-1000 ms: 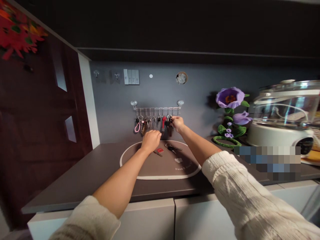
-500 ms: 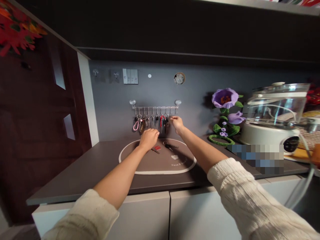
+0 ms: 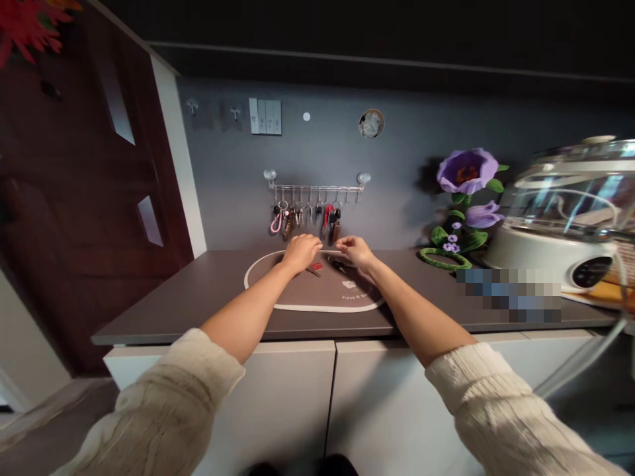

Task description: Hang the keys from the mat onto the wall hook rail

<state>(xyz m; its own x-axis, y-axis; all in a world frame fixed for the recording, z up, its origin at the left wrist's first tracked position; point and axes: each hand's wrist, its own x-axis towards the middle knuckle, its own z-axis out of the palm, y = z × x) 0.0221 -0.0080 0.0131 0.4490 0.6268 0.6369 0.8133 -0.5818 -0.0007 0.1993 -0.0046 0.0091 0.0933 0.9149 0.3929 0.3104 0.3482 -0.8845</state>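
Observation:
My left hand [image 3: 301, 254] hovers over or rests on the rear of the brown oval mat [image 3: 302, 297], its fingers bent and together. Part of a key bunch with a red tag [image 3: 317, 266] shows beside it on the mat. My right hand [image 3: 358, 252] faces it, thumb and fingertips pinched just below the hanging keys. What either hand holds, if anything, I cannot make out. Dark keys [image 3: 342, 264] lie on the mat beneath my right hand. Several key bunches, one with a pink strap [image 3: 276, 223], hang from a clear hook rail [image 3: 317, 188].
To the right stand a purple fabric flower [image 3: 467, 170] with a green ring base and a white appliance [image 3: 546, 254] with a clear upper part. The dark counter [image 3: 188, 297] meets a grey wall. Overhead is a dark cabinet [image 3: 347, 33]; a dark red door [image 3: 64, 198] is at left.
My right hand has come down from beside the rail's right end and closer to my left hand. My left hand stays over the mat. The view has tilted down.

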